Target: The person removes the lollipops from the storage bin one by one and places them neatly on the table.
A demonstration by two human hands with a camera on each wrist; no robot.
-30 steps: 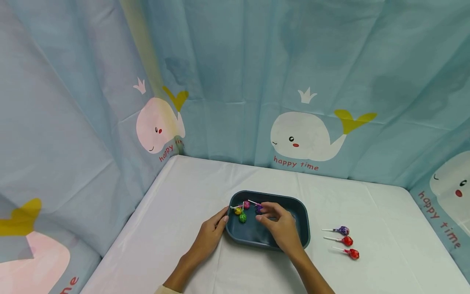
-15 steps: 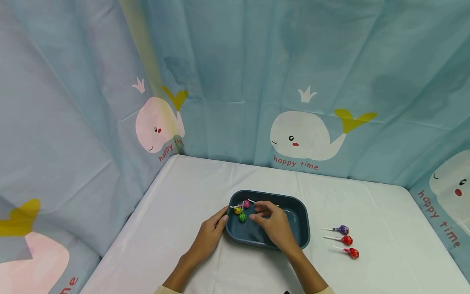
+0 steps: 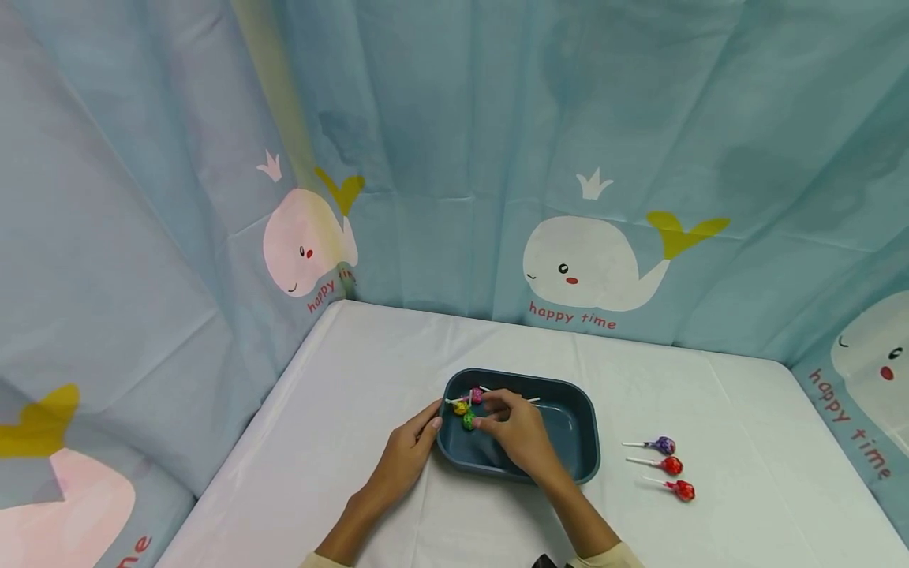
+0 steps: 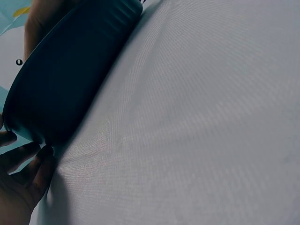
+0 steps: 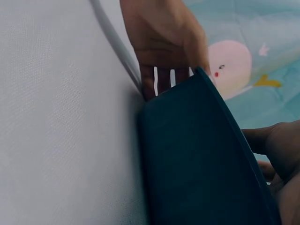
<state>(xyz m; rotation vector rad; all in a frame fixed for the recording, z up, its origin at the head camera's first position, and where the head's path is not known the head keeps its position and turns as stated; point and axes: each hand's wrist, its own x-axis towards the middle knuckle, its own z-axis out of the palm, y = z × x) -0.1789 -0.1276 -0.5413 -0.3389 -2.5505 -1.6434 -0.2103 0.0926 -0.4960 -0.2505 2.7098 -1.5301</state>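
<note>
A dark teal tray [image 3: 490,468] stands on the white-covered table. My left hand [image 3: 405,456] grips its left end, thumb at the rim and fingers against the outer wall, also seen in the left wrist view. Over the tray is my right hand [image 3: 518,430], thumb and index fingertips apart, right beside a green lollipop [image 3: 469,420]. A yellow lollipop [image 3: 461,407] and a pink lollipop [image 3: 476,395] lie close by in the tray's left end. A white lollipop stick [image 3: 534,400] shows right of the right hand; its head is hidden behind that hand.
Right of the tray, a purple lollipop [image 3: 665,446] and two red lollipops, the nearer red lollipop [image 3: 684,491] and the middle red lollipop [image 3: 671,465], lie in a row. A blue whale-print curtain [image 3: 440,237] borders the table.
My right hand has moved left inside the tray, from a purple lollipop towards the green one. The purple one is now hidden and a stick shows to the right. The left hand stays put.
</note>
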